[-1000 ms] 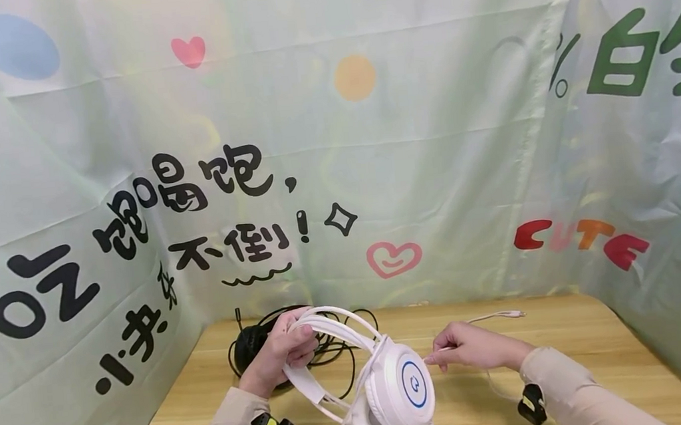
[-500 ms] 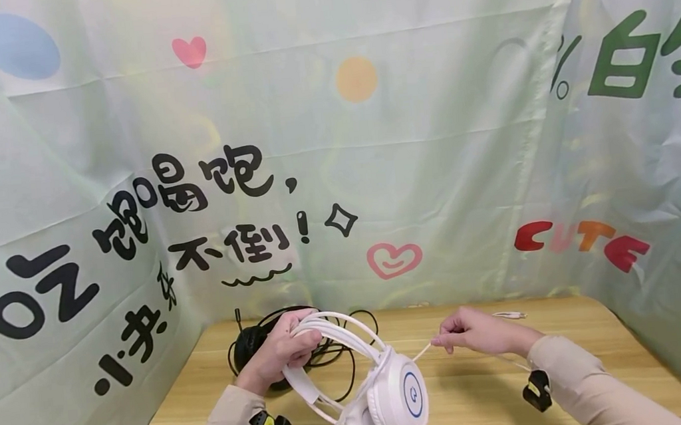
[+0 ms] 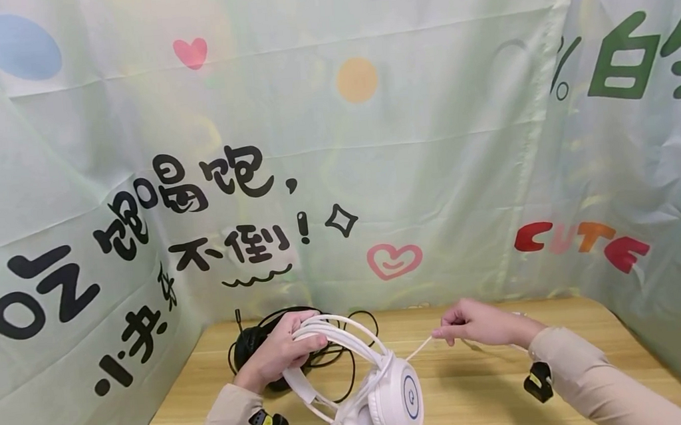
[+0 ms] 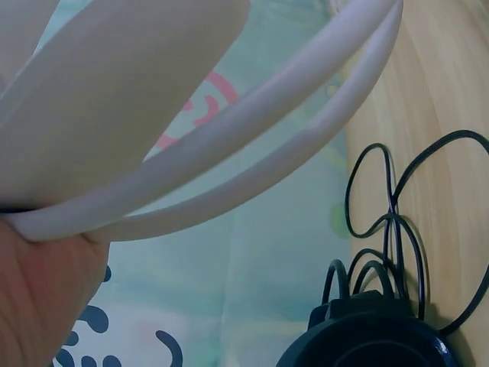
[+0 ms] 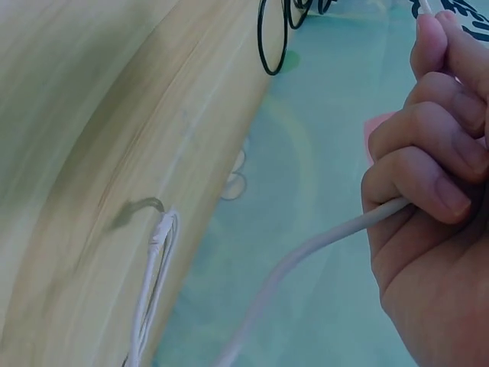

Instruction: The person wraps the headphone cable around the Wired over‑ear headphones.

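In the head view, my left hand (image 3: 282,350) grips the white headphones (image 3: 393,395) by the headband, one round ear cup with a blue ring facing right. The headband's padded strip and two thin rails (image 4: 252,122) cross the left wrist view. White cord is wound around the headband and ear cups. To their right, my right hand (image 3: 484,323) pinches the white cable (image 3: 420,348) between thumb and forefinger, a straight stretch running back to the headphones. In the right wrist view, the other fingers curl over the cable (image 5: 306,248), which trails out below them.
A black headset (image 3: 249,345) with a thin microphone and looped black cable (image 3: 352,365) lies on the wooden table (image 3: 463,403), behind my left hand. The white cable's end (image 5: 160,229) lies on the table near the back. Printed cloth (image 3: 452,183) hangs around the table.
My right hand has moved up and away from the ear cup, drawing a length of white cable out straight. The headphones have shifted slightly left and turned a little.
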### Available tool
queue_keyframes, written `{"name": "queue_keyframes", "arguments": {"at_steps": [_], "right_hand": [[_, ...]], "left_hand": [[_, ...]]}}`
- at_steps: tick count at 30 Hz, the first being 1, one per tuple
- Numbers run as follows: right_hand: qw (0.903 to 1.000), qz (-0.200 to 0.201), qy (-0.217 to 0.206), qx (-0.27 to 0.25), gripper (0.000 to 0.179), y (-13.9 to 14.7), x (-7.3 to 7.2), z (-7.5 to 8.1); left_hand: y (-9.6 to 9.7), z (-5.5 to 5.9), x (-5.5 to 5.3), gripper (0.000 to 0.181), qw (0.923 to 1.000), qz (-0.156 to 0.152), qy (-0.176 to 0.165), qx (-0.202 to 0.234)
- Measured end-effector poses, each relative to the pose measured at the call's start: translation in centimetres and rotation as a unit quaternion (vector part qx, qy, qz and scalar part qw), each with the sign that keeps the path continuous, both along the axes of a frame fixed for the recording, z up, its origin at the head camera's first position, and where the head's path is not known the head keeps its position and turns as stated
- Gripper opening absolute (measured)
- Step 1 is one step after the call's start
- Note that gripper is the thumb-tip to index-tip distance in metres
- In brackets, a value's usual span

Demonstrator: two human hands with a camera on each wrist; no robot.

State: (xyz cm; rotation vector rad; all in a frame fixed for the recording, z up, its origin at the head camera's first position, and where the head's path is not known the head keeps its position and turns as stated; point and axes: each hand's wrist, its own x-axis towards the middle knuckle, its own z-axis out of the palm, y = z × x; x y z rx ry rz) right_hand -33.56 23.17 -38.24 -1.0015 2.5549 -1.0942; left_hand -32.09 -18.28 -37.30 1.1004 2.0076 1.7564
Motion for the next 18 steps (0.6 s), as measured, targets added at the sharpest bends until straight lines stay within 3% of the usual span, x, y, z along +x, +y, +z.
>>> {"name": "queue_keyframes", "arguments": {"at_steps": [7, 13, 18], "right_hand": [[0.9998, -0.015, 0.001, 0.011, 0.034, 0.5, -0.2, 1.2], [0.9995, -0.017, 0.008, 0.026, 0.035, 0.9, -0.6, 2.1], [0.9988, -0.032, 0.008, 0.037, 0.034, 1.1, -0.6, 3.5]], "left_hand": [[0.1, 0.3, 0.3, 0.027, 0.9998, -0.002, 0.006, -0.019], [0.3, 0.4, 0.5, 0.022, 0.9972, 0.033, 0.034, -0.057], [0.7, 0.6, 0.4, 0.024, 0.9904, 0.060, 0.063, -0.107]]}}
